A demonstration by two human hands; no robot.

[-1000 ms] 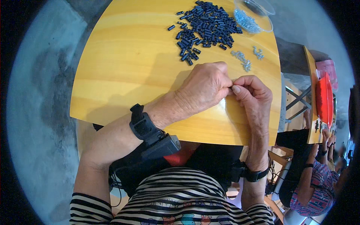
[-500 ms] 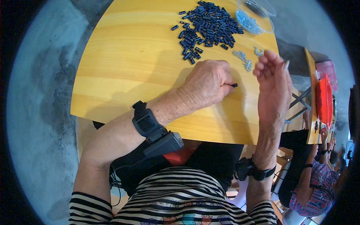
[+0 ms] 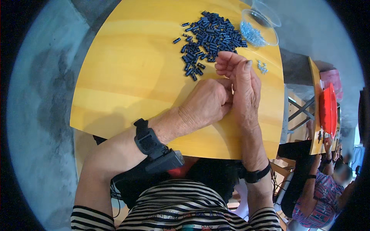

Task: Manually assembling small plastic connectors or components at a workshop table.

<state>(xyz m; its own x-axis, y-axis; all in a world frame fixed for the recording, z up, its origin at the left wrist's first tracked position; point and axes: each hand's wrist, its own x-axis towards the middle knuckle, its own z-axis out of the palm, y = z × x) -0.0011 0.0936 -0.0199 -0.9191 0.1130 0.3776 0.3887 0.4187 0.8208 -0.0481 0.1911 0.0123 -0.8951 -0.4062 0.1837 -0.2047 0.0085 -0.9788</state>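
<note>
Black cylinders (image 3: 216, 34) look smooth plastic; beneath the cylinders, a satiny wood-grain table (image 3: 127, 77); right of them, shiny metallic pieces (image 3: 262, 66), clear plastic tub (image 3: 273, 34).

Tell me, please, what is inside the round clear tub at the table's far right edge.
The tub holds a heap of small, shiny, silvery pieces. Its bottom under the heap, and whatever lies below the top layer, are covered and cannot be seen.

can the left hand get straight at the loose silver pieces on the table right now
Probably not: the right hand appears to stand between the left hand and the visible silver pieces.
</note>
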